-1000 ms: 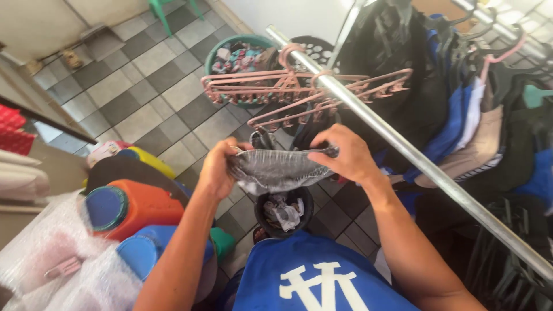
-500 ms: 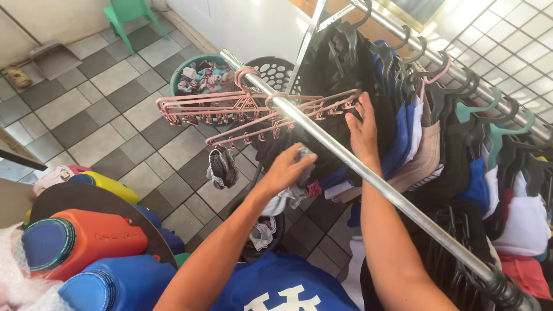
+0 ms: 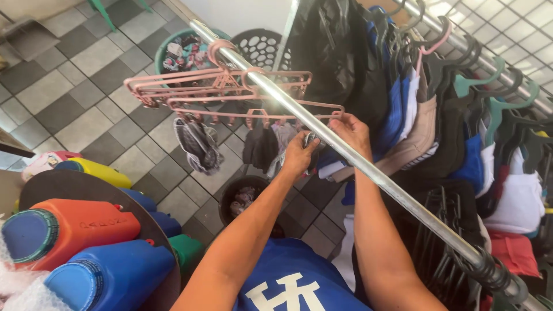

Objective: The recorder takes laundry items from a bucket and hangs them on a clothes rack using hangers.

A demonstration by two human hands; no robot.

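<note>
My left hand [image 3: 299, 155] is closed on a small grey garment [image 3: 311, 140], held up just under the metal rail [image 3: 368, 173]. My right hand [image 3: 351, 129] pinches the near end of a pink clip hanger [image 3: 230, 86] that hangs from the rail. A grey striped garment [image 3: 199, 144] and dark small garments [image 3: 259, 147] hang clipped below the pink hangers. A black bucket [image 3: 227, 196] with crumpled laundry stands on the floor under my left arm.
Several dark, blue and white clothes on hangers [image 3: 438, 115] crowd the right. A teal basin [image 3: 164, 49] and a black laundry basket [image 3: 262, 49] sit on the tiled floor behind. Orange [image 3: 75, 227], blue [image 3: 109, 276] and yellow [image 3: 101, 171] jugs stand at the left.
Both hands rose from the bucket to the rail. The grey striped garment they held together now hangs clipped on the pink hanger; my left hand holds another small piece.
</note>
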